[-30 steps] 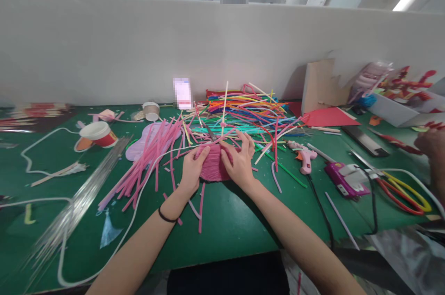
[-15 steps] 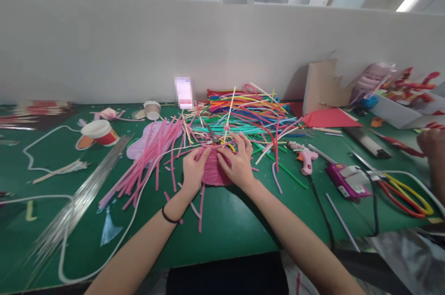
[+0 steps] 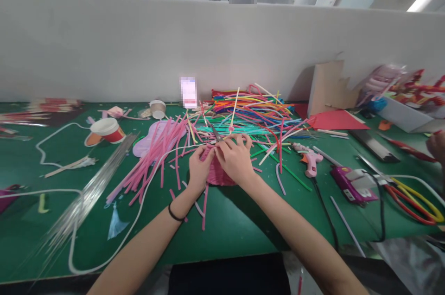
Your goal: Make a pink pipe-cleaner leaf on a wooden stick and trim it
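A pink rounded piece [image 3: 220, 177], its surface lined with rows of pipe cleaner, lies on the table in front of me. My left hand [image 3: 199, 170] is closed on its upper left edge, thumb on top. From the right, my right hand [image 3: 235, 161] pinches at the same upper edge, its fingertips close to the left thumb. Exactly what lies between the fingertips is hidden. Just beyond the hands rest scissors [image 3: 217, 134], dark blades showing. Loose pink pipe cleaners [image 3: 163, 146] spread to the left over a lilac cloud-shaped piece [image 3: 141, 146].
Coloured pipe cleaners [image 3: 250, 105] are heaped behind. To the right lie a pink glue gun [image 3: 310, 159], a purple power strip [image 3: 351, 186] and large scissors [image 3: 413, 200]. Left are metal wires [image 3: 93, 188], a paper cup [image 3: 110, 131] and a white cable [image 3: 139, 211]. Another person's hand [image 3: 437, 145] shows far right.
My right hand has shifted left and its fingers have drawn in toward my left thumb at the piece's top edge. The whole view has slid slightly right.
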The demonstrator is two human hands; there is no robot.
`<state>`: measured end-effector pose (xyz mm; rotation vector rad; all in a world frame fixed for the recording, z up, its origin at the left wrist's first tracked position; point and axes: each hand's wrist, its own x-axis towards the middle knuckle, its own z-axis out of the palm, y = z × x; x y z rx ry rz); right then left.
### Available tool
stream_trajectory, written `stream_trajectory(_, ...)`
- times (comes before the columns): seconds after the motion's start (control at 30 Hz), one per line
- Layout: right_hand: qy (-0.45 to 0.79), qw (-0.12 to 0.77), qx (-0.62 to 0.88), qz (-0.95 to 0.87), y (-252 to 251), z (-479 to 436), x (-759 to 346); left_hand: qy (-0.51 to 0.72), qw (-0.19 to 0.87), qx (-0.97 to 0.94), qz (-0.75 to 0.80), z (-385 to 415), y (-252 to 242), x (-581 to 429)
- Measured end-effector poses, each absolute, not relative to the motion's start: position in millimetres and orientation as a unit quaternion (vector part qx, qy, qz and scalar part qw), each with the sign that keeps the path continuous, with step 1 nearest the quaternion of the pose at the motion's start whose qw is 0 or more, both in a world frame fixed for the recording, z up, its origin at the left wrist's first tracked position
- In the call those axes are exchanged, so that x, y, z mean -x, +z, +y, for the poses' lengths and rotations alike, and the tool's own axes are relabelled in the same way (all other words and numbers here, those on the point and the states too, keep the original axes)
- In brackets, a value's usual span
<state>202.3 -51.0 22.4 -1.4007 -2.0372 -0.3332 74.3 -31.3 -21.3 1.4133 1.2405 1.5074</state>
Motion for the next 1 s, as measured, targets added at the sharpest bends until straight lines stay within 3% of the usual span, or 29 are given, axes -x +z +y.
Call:
stream_trajectory(0.27, -0.171, 0.245, 0.527, -0.796, 35, -59, -181, 0.573, 0.348, -0.553, 0.496, -33, -22, -74)
stream_trajectory(0.53, -0.168, 0.299, 0.550, -0.761, 30, -72, -169, 0.594, 0.398, -0.522, 0.465, -35, -20, -72)
stream_trajectory(0.77, -0.141, 0.330, 0.544, -0.758, 3, -69, -191, 0.611, 0.577, -0.375, 0.391, -49, -16, -74)
stream_trajectory(1.0, -0.144, 0.308, 0.528, -0.778, -16, -68, -196, 0.611, 0.602, -0.326, 0.398, -49, -19, -73)
